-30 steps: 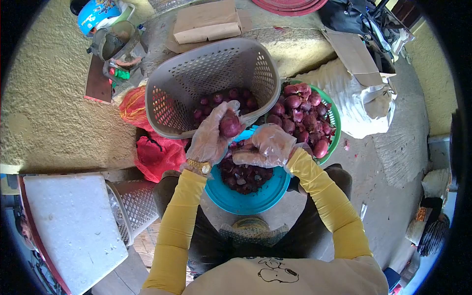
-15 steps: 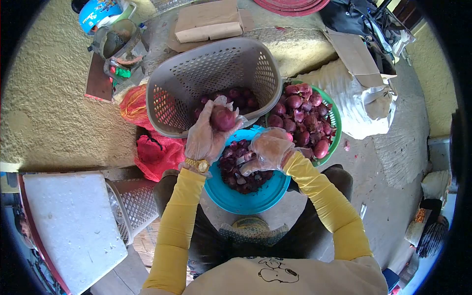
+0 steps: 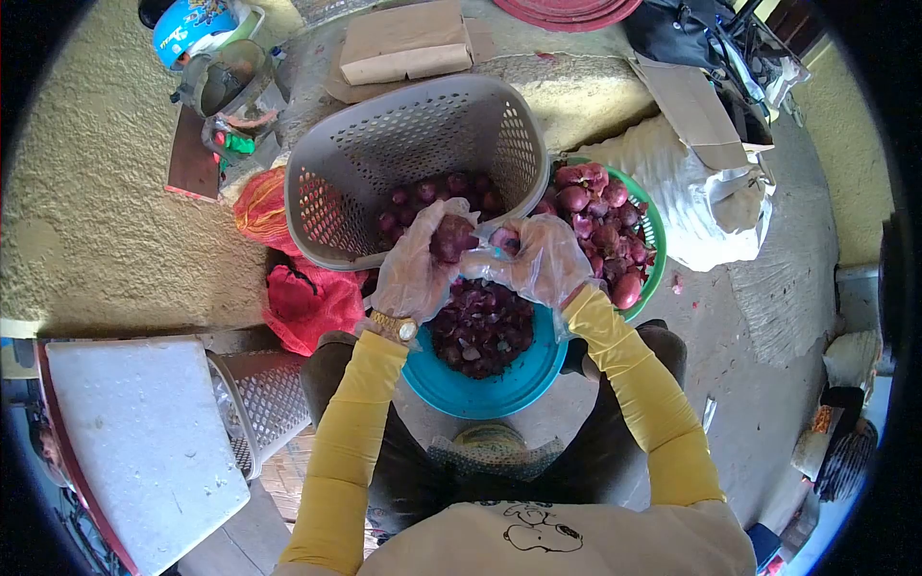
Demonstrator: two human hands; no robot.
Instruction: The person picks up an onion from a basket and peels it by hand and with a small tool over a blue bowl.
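Note:
My left hand [image 3: 418, 264], in a clear plastic glove, holds a red onion [image 3: 453, 238] above the front rim of the grey perforated basket [image 3: 403, 125]. Onions lie at the bottom of that basket. Close to its right, my right hand [image 3: 547, 257], also gloved, has its fingers curled round something small and purple, perhaps a piece of onion; its exact nature is unclear. Below both hands a blue basin [image 3: 490, 394] holds dark red onion skins [image 3: 480, 331]. A green basket [image 3: 655, 235] of onions and loose skins stands to the right.
A red net bag [image 3: 312, 302] lies left of the grey basket. White sacking [image 3: 711, 211] and cardboard are at the right. A white foam board [image 3: 144, 446] and another basket [image 3: 264, 403] stand at lower left. A person sits at the far right edge.
My right hand has moved up from over the skins in the basin to beside the onion. My left hand has shifted slightly right and down, still holding the onion.

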